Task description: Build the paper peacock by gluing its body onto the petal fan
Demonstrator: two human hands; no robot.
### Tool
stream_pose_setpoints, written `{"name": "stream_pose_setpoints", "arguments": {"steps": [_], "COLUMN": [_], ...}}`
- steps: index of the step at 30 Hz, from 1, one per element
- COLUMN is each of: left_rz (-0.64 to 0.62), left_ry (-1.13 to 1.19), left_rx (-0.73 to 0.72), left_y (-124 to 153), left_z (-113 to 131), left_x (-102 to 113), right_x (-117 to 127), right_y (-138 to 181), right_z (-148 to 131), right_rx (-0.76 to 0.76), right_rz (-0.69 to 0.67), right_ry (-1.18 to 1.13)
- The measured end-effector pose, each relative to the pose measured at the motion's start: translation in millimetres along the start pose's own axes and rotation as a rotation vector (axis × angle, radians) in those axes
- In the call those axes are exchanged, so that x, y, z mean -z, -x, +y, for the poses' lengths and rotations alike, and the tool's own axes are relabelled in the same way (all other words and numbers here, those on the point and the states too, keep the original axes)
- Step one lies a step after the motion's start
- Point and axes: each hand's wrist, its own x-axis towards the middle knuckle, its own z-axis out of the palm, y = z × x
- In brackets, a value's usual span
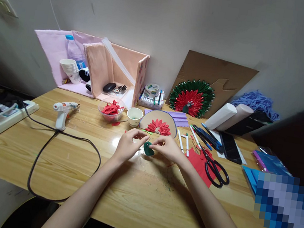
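A small dark green paper cutout (149, 150), rounded with a pointed end, hangs just above the table between my hands. A tiny pale spot shows near its top. My right hand (169, 148) pinches its upper right edge between thumb and finger. Close to its upper left edge, my left hand (129, 144) has its fingertips pressed together; whatever they hold is too small to make out. Just beyond my hands lies a beige cardboard fan shape (145, 120) with a dark rim, bearing a half-round of red paper petals (159, 126).
A white glue gun (61, 114) stands left with its black cable looping forward. A bowl of red scraps (111, 110) and a paper cup (134, 117) sit behind. Black scissors (216, 172) lie right on red paper (197, 162). A red-green peacock piece (190, 98) leans on cardboard.
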Motion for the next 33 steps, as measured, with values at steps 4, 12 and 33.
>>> {"name": "stream_pose_setpoints", "arguments": {"steps": [4,12,33], "left_rz": [-0.027,-0.062,-0.144], "left_ry": [-0.094,0.055,0.343], "left_rx": [-0.081,0.046,0.34], "left_y": [3,3,-1], "left_z": [-2,-3,-10], "left_x": [-3,-4,-10], "right_x": [-3,-2,14], "right_y": [0,0,-5], "right_z": [2,1,2], "right_rx": [0.022,0.036,-0.047], "right_rz": [0.035,0.035,0.118], "right_ry": [0.107,0.121,-0.148]}}
